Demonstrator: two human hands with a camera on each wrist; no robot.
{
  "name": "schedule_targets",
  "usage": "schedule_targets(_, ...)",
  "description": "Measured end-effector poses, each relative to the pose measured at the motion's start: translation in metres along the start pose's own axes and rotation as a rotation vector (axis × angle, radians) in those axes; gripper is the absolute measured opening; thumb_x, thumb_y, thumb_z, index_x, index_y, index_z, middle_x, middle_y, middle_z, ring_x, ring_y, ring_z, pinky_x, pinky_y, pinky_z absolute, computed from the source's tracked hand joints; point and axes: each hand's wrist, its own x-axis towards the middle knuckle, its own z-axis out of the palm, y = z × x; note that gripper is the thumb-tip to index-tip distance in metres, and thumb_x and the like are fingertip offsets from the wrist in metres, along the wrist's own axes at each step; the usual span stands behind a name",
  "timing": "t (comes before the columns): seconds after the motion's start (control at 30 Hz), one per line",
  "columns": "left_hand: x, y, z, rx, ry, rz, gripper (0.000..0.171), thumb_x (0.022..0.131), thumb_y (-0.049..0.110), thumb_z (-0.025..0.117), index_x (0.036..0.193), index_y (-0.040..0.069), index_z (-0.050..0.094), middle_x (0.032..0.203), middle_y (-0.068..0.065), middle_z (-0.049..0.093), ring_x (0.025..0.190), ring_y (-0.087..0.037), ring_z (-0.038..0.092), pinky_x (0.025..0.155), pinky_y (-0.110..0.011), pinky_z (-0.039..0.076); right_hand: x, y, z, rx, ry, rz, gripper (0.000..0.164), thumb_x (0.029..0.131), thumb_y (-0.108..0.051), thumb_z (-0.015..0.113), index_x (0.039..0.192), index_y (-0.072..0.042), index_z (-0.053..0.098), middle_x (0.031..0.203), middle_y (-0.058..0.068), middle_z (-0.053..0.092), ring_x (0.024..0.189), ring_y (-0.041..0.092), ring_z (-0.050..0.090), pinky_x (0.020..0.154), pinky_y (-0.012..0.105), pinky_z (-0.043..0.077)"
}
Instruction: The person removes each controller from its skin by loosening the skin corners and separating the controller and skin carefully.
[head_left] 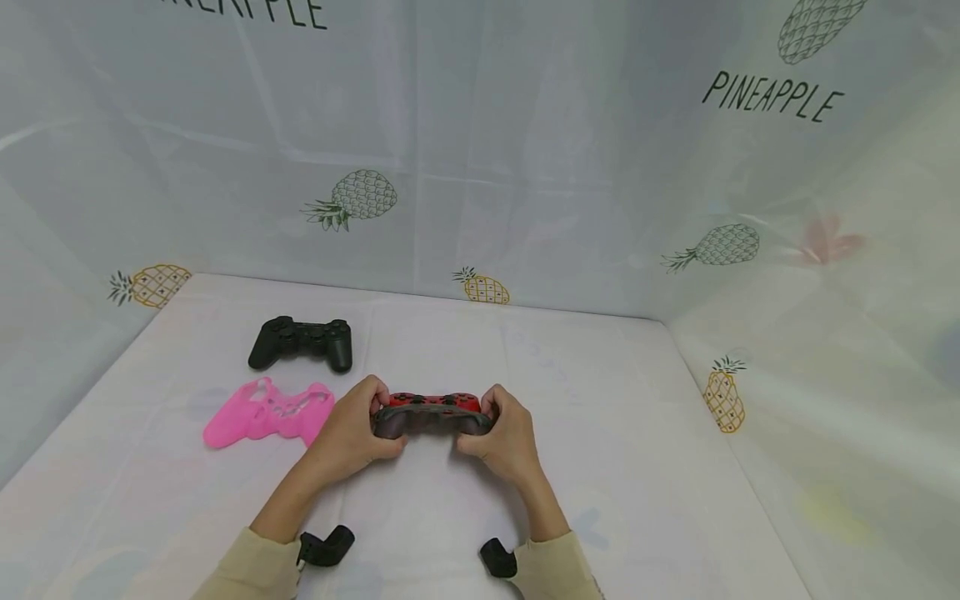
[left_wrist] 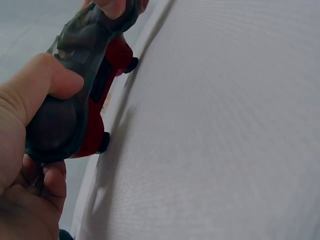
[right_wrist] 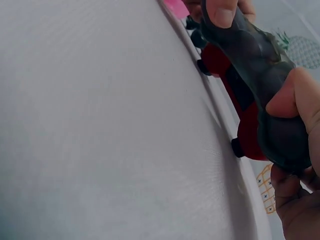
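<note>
A red game controller [head_left: 435,401] with a dark, see-through rubbery cover [head_left: 392,423] over part of it is held just above the white cloth in the head view. My left hand [head_left: 354,429] grips its left end, thumb on the near side. The opposite end is gripped by my right hand [head_left: 510,439] in the same manner. In the left wrist view the cover [left_wrist: 60,125] lies over one face while the red shell [left_wrist: 119,55] shows beyond it. Two dark thumbsticks stick out from the red shell [right_wrist: 248,135] in the right wrist view, close to the cloth.
Left of my hands lies a pink silicone controller cover [head_left: 251,414], its right part partly behind my left wrist. Farther back rests a black game controller [head_left: 303,340]. Pineapple-printed curtains [head_left: 525,167] rise behind the table [head_left: 630,467] and along its sides.
</note>
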Motion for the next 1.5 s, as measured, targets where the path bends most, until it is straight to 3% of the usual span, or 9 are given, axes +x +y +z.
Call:
schedule_targets(0.27, 0.001, 0.006, 0.004, 0.048, -0.001, -0.003, 0.051, 0.076, 0.017, 0.094, 0.095, 0.014, 0.047, 0.094, -0.003, 0.048, 0.087, -0.016, 0.05, 0.068, -0.028, 0.045, 0.0, 0.0, 0.001, -0.017, 0.033, 0.022, 0.048, 0.063, -0.002, 0.086, 0.09, -0.014, 0.049, 0.085, -0.001, 0.047, 0.079, 0.013, 0.046, 0.067, 0.026, 0.038)
schedule_targets(0.5, -0.001, 0.002, 0.0, 0.024, -0.005, -0.013, 0.058, 0.076, 0.021, 0.097, 0.107, 0.012, 0.049, 0.103, -0.004, 0.049, 0.088, -0.018, 0.05, 0.07, -0.028, 0.046, -0.004, -0.001, -0.012, 0.072, -0.126, 0.067, 0.053, 0.073, -0.01, 0.096, 0.107, -0.012, 0.055, 0.097, 0.004, 0.054, 0.077, 0.014, 0.052, 0.068, 0.025, 0.045)
schedule_targets(0.7, -0.003, -0.003, -0.005, 0.021, -0.017, -0.01, 0.066, 0.072, 0.026, 0.101, 0.113, 0.011, 0.05, 0.104, -0.003, 0.049, 0.091, -0.018, 0.048, 0.075, -0.028, 0.045, -0.008, 0.003, -0.024, 0.145, -0.219, 0.034, 0.057, 0.076, -0.003, 0.095, 0.12, -0.014, 0.061, 0.122, 0.002, 0.062, 0.1, 0.019, 0.066, 0.089, 0.032, 0.057)
schedule_targets(0.8, -0.004, -0.002, -0.008, 0.008, -0.06, 0.015, 0.07, 0.07, 0.021, 0.103, 0.116, 0.012, 0.051, 0.109, -0.002, 0.05, 0.097, -0.018, 0.051, 0.081, -0.029, 0.049, -0.009, 0.007, -0.027, 0.151, -0.205, 0.023, 0.056, 0.076, -0.001, 0.095, 0.12, -0.014, 0.063, 0.125, 0.002, 0.063, 0.102, 0.019, 0.069, 0.092, 0.035, 0.059)
schedule_targets(1.0, -0.01, -0.002, -0.012, -0.051, -0.146, 0.047, 0.068, 0.074, 0.013, 0.099, 0.123, 0.012, 0.053, 0.12, -0.001, 0.053, 0.107, -0.018, 0.057, 0.095, -0.033, 0.053, -0.014, 0.011, -0.031, 0.112, -0.148, 0.029, 0.056, 0.072, -0.003, 0.098, 0.116, -0.016, 0.066, 0.121, 0.0, 0.067, 0.091, 0.017, 0.069, 0.084, 0.031, 0.058)
schedule_targets(1.5, -0.009, -0.006, -0.006, -0.051, -0.123, 0.007, 0.07, 0.073, 0.016, 0.1, 0.122, 0.016, 0.051, 0.119, 0.003, 0.051, 0.108, -0.017, 0.054, 0.093, -0.031, 0.051, -0.013, 0.015, -0.027, 0.111, -0.151, 0.04, 0.058, 0.071, -0.007, 0.1, 0.116, -0.021, 0.065, 0.117, -0.006, 0.068, 0.09, 0.014, 0.07, 0.085, 0.03, 0.057)
